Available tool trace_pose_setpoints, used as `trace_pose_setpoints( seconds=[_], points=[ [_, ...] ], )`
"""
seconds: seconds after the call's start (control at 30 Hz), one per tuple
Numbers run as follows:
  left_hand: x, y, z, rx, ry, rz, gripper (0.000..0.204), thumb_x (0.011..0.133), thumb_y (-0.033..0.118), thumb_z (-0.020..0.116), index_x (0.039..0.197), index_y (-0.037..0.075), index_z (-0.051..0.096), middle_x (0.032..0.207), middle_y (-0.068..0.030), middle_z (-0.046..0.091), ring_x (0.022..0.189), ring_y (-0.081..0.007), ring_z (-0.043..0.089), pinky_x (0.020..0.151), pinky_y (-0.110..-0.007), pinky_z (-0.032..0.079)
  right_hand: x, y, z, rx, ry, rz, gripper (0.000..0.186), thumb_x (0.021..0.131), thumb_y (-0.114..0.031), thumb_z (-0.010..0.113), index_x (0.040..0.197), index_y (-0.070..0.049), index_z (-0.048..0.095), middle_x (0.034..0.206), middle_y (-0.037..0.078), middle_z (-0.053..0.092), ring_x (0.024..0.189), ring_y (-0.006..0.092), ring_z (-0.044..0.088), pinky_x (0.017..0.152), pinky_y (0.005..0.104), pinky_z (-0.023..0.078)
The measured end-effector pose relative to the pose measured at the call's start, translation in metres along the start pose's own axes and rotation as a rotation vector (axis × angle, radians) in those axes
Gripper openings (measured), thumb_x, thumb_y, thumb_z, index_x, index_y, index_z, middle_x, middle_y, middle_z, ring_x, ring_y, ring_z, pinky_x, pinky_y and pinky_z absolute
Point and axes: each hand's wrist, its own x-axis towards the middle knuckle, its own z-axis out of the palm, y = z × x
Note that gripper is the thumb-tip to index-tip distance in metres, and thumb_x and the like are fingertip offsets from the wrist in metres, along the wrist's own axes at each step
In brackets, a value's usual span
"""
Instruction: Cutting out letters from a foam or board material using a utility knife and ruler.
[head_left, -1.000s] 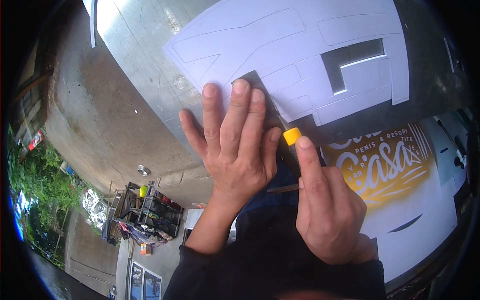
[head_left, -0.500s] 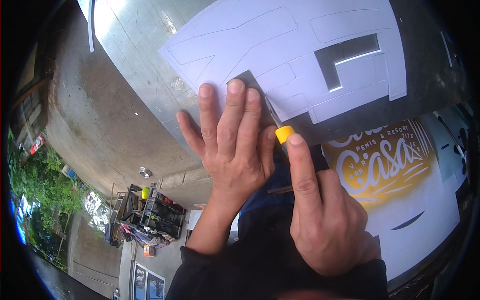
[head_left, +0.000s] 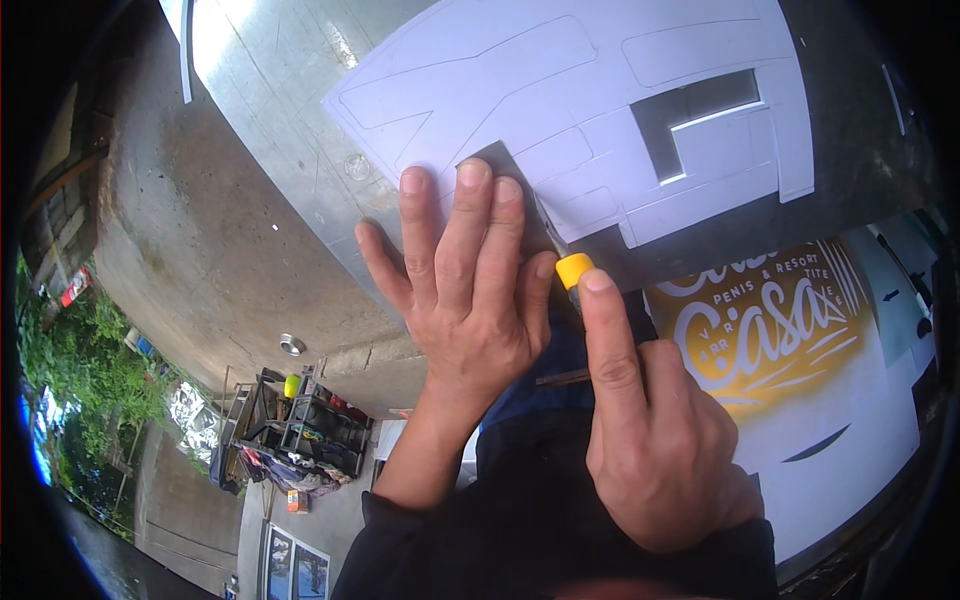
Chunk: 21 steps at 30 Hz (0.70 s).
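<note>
And here's the left hand [head_left: 460, 300], palm down with its fingers spread wide, pressed over the lower edge of the white paper [head_left: 545, 90] and holding nothing. Just to its right, the right hand [head_left: 655, 440] is closed around a knife [head_left: 573, 270], index finger stretched along it right up to the yellow collar; the rest of the handle is mostly hidden by the fingers. The blade [head_left: 556, 240] points away from the person, up against a cut edge of the paper, just beside the left index finger. Whether the tip is in the paper, I can't tell.

What's changed? Very little from half a second ago! Against a second ago, the right hand sits lower, its knuckles closer to the person, the index finger a touch straighter, the blade plainer to see. The left hand hasn't budged on the sheet.

The paper lies beyond both hands on the metal counter [head_left: 285, 110], thin lines drawn across it, an L-shaped opening [head_left: 655, 130] up ahead of the right hand, the same as before. Right of that hand, a yellow-and-white printed sheet [head_left: 820, 440]; well off left of the left hand, a cluttered rack [head_left: 310, 430].
</note>
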Motion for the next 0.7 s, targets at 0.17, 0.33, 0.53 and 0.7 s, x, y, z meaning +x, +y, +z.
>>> trace_pose_setpoints(
  seconds=[0.17, 0.33, 0.53, 0.7],
  points=[
    [0.0013, 0.0009, -0.0002, -0.002, -0.002, -0.002, 0.048, 0.104, 0.036, 0.056, 0.145, 0.011, 0.058, 0.154, -0.0074, 0.052, 0.152, -0.0372, 0.033, 0.126, -0.059, 0.003, -0.0012, 0.0021, -0.0004, -0.008, 0.001, -0.006, 0.057, 0.091, 0.001, 0.064, 0.148, -0.008, 0.057, 0.076, 0.008, 0.052, 0.059, 0.0237, 0.06, 0.055, 0.038, 0.05],
    [0.0005, -0.0007, 0.0013, -0.007, 0.003, 0.004, 0.049, 0.104, 0.036, 0.056, 0.145, 0.011, 0.058, 0.154, -0.0071, 0.052, 0.153, -0.0371, 0.033, 0.126, -0.058, 0.002, -0.0021, 0.0036, 0.0014, -0.014, 0.002, -0.014, 0.058, 0.092, 0.002, 0.063, 0.148, -0.008, 0.056, 0.076, 0.008, 0.051, 0.057, 0.0233, 0.058, 0.053, 0.0381, 0.048],
    [0.0006, -0.0014, 0.0016, -0.001, 0.006, 0.01, 0.048, 0.103, 0.036, 0.056, 0.145, 0.011, 0.058, 0.154, -0.007, 0.052, 0.153, -0.0368, 0.032, 0.126, -0.058, 0.002, -0.0051, 0.0066, 0.0047, -0.006, 0.019, -0.032, 0.058, 0.092, 0.003, 0.063, 0.148, -0.007, 0.056, 0.075, 0.008, 0.051, 0.056, 0.023, 0.058, 0.052, 0.0378, 0.048],
    [0.0006, -0.001, 0.0017, -0.005, 0.006, 0.007, 0.048, 0.103, 0.036, 0.057, 0.145, 0.012, 0.058, 0.154, -0.0071, 0.052, 0.153, -0.0368, 0.032, 0.126, -0.058, 0.002, -0.006, 0.0075, 0.0056, 0.001, 0.024, -0.034, 0.058, 0.091, 0.003, 0.064, 0.148, -0.006, 0.056, 0.075, 0.008, 0.05, 0.056, 0.0227, 0.057, 0.052, 0.0379, 0.048]
  ],
)
